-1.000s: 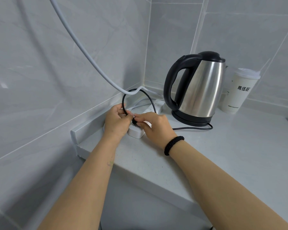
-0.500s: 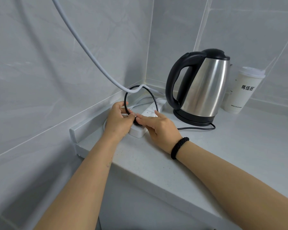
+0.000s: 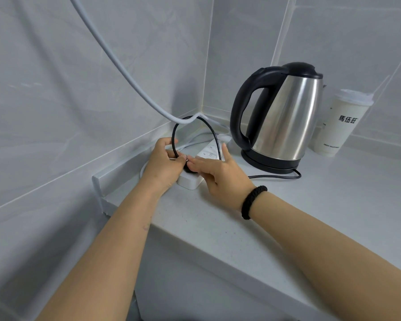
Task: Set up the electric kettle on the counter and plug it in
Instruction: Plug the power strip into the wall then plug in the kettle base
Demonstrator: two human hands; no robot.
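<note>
A steel electric kettle [image 3: 285,119] with a black handle and lid stands on its black base [image 3: 271,163] at the back of the grey counter [image 3: 287,223]. Its black cord [image 3: 273,177] runs left along the counter and loops up in an arc over a white power strip [image 3: 210,151]. My left hand [image 3: 164,162] pinches the cord right at the black plug [image 3: 188,169], which sits on the near end of the strip. My right hand [image 3: 218,172] rests on the strip with fingers flat and spread, fingertips touching the plug.
A thick white cable [image 3: 116,66] hangs from above down to the strip in the corner. A white lidded paper cup [image 3: 343,121] stands to the right of the kettle. Tiled walls close the left and back; the counter's left edge ends beside my left forearm.
My right hand has loosened from the plug and flattened its fingers over the strip. The left hand stays on the cord at the plug. The view has shifted slightly.
</note>
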